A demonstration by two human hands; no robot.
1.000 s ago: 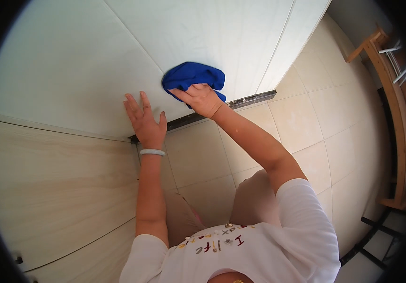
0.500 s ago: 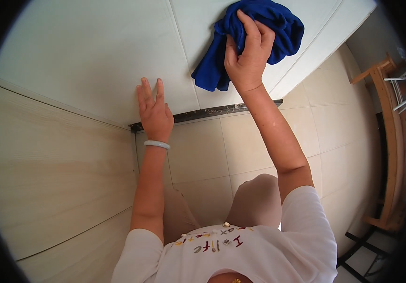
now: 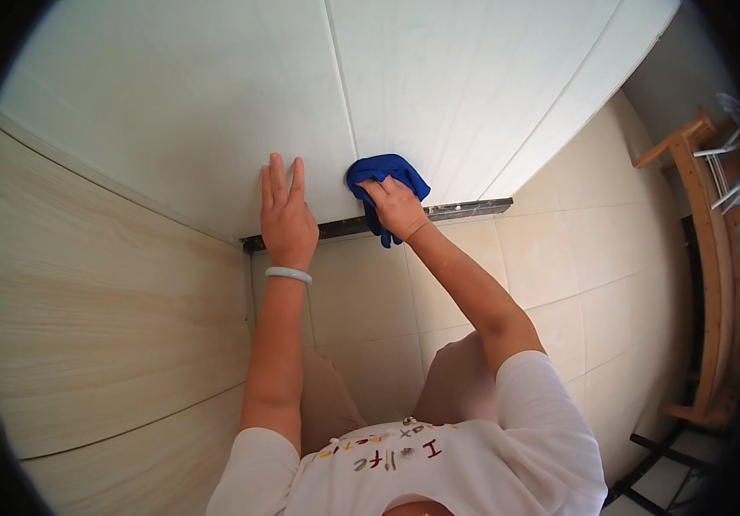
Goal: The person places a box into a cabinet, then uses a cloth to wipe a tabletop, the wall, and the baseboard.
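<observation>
One blue cloth, bunched beneath and beyond the pinching right hand, likely light and limp, best gripped by its gathered middle; left hand, fingers slightly parted, apparently against white panel.

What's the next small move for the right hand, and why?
I'd probably slide the right hand and blue cloth away from the dark strip across the white surface: the cloth is bunched at the near edge, part hanging past that strip, and the surface continues beyond. The open left hand seems to rest on that surface.
</observation>
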